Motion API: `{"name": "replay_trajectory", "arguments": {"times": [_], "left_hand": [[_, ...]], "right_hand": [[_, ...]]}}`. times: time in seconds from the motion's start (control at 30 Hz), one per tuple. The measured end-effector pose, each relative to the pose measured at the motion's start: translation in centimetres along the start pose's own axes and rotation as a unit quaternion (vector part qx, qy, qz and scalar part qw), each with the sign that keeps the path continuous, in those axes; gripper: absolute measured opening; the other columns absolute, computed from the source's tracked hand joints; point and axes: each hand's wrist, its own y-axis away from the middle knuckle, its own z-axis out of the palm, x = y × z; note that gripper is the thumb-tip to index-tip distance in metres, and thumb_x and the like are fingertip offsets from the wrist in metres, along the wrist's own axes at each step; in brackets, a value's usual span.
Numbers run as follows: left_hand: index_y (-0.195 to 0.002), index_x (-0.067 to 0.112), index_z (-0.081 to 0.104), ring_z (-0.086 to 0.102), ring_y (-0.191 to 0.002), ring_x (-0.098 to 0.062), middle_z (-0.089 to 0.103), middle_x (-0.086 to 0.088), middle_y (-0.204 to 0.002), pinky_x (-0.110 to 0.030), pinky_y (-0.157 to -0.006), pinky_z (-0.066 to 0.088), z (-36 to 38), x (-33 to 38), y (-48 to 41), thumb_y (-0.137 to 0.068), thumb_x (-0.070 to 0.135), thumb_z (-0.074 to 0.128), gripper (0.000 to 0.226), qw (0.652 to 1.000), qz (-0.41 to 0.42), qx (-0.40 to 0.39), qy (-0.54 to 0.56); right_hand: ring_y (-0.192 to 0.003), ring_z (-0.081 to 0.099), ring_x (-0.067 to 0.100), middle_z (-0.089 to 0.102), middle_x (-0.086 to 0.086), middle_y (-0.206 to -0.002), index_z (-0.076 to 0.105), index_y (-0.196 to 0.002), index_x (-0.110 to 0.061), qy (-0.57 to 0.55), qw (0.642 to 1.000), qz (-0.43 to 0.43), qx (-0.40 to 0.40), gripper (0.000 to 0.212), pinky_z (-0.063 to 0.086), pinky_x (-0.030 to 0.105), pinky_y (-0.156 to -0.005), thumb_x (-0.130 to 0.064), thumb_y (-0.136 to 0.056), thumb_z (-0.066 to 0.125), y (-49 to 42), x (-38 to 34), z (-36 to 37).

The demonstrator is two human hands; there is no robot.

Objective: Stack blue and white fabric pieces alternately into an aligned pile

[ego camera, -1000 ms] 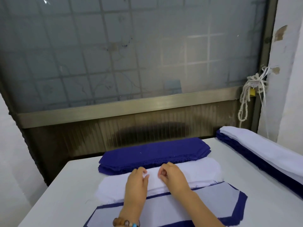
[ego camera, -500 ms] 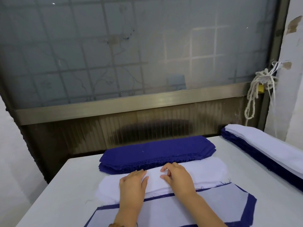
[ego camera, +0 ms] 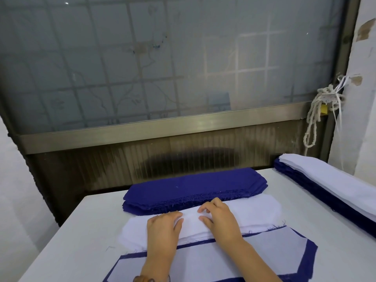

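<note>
White fabric pieces, a soft cut stack [ego camera: 254, 212], are lying between the dark blue fabric stack [ego camera: 193, 186] behind and the white-on-blue aligned pile [ego camera: 234, 255] nearest the person. Left hand [ego camera: 162, 228] is resting palm-down, fingers loose, pinning the layers. Right hand [ego camera: 221, 218] is curling its fingertips at the top sheet; whether it's pinching, I cannot tell. Best bet: peeling off one layer only, lifting slowly, left hand holding the rest down.
</note>
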Motion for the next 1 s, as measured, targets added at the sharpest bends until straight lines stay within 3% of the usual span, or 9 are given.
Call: {"name": "replay_trajectory", "arguments": {"times": [0.17,0.27,0.4,0.5,0.6,0.7,0.9,1.0], "left_hand": [[-0.106,0.035,0.07,0.058,-0.094,0.0,0.069,0.02,-0.104,-0.014,-0.094,0.041,-0.5,0.3,-0.2,-0.093,0.041,0.058,0.018,1.0,-0.007,0.003,0.003],[-0.097,0.039,0.062,0.051,-0.093,-0.001,0.064,0.02,-0.1,-0.019,-0.089,0.042,-0.6,0.7,-0.1,-0.093,0.043,0.059,0.006,1.0,-0.02,-0.009,0.007],[-0.091,0.038,0.05,0.047,-0.087,-0.003,0.054,0.018,-0.091,-0.021,-0.083,0.041,-0.6,0.9,0.2,-0.096,0.045,0.052,0.009,0.999,-0.022,-0.014,0.02],[-0.102,0.038,0.05,0.048,-0.091,-0.002,0.056,0.019,-0.098,-0.022,-0.087,0.041,-0.6,0.9,0.2,-0.097,0.04,0.052,0.007,0.999,-0.026,-0.008,0.036],[-0.132,0.041,0.043,0.045,-0.107,-0.004,0.052,0.018,-0.115,-0.022,-0.092,0.036,-0.4,0.8,0.2,-0.098,0.04,0.05,0.035,0.999,-0.029,-0.027,0.009],[-0.137,0.041,0.041,0.041,-0.112,-0.007,0.047,0.014,-0.123,-0.025,-0.093,0.035,-0.2,0.8,0.1,-0.099,0.043,0.046,0.039,0.998,-0.033,-0.04,-0.022],[-0.102,0.043,0.05,0.041,-0.099,-0.005,0.05,0.018,-0.106,-0.024,-0.086,0.035,-0.7,1.2,0.1,-0.094,0.043,0.056,0.01,0.999,-0.038,-0.02,-0.005],[-0.092,0.041,0.049,0.039,-0.095,-0.005,0.047,0.019,-0.1,-0.021,-0.083,0.031,-0.9,1.1,0.1,-0.092,0.046,0.058,0.01,0.999,-0.039,0.005,-0.008]], "right_hand": [[-0.103,0.049,0.008,0.048,-0.009,-0.117,0.058,-0.116,-0.032,0.008,1.0,-0.006,-0.002,0.021,0.04,0.013,-0.089,-0.035,-0.095,0.056,0.0,0.1,-0.1],[-0.105,0.048,0.008,0.047,-0.009,-0.12,0.055,-0.12,-0.033,0.007,1.0,-0.002,-0.002,0.024,0.04,0.013,-0.089,-0.034,-0.096,0.055,0.0,0.0,0.0],[-0.109,0.047,0.007,0.045,-0.01,-0.126,0.052,-0.125,-0.036,0.014,1.0,-0.001,-0.004,0.029,0.039,0.013,-0.093,-0.034,-0.096,0.054,0.0,0.1,0.0],[-0.111,0.047,0.008,0.043,-0.011,-0.13,0.051,-0.128,-0.038,0.018,1.0,-0.007,-0.007,0.031,0.039,0.015,-0.095,-0.032,-0.097,0.053,0.0,0.1,-0.1],[-0.114,0.046,0.008,0.04,-0.011,-0.135,0.049,-0.131,-0.037,0.023,1.0,-0.009,-0.009,0.033,0.038,0.015,-0.097,-0.03,-0.098,0.05,-0.1,0.1,-0.2],[-0.118,0.045,0.009,0.038,-0.01,-0.14,0.046,-0.135,-0.036,0.025,1.0,-0.014,-0.013,0.037,0.037,0.016,-0.1,-0.03,-0.099,0.049,-0.1,0.0,-0.3],[-0.118,0.046,0.01,0.041,-0.009,-0.138,0.045,-0.137,-0.035,0.022,1.0,-0.013,-0.009,0.039,0.038,0.016,-0.1,-0.026,-0.099,0.049,0.1,0.0,-0.3],[-0.112,0.049,0.009,0.043,-0.008,-0.132,0.048,-0.132,-0.036,0.016,1.0,-0.005,-0.003,0.036,0.042,0.016,-0.094,-0.025,-0.098,0.052,0.1,-0.1,-0.3]]}}
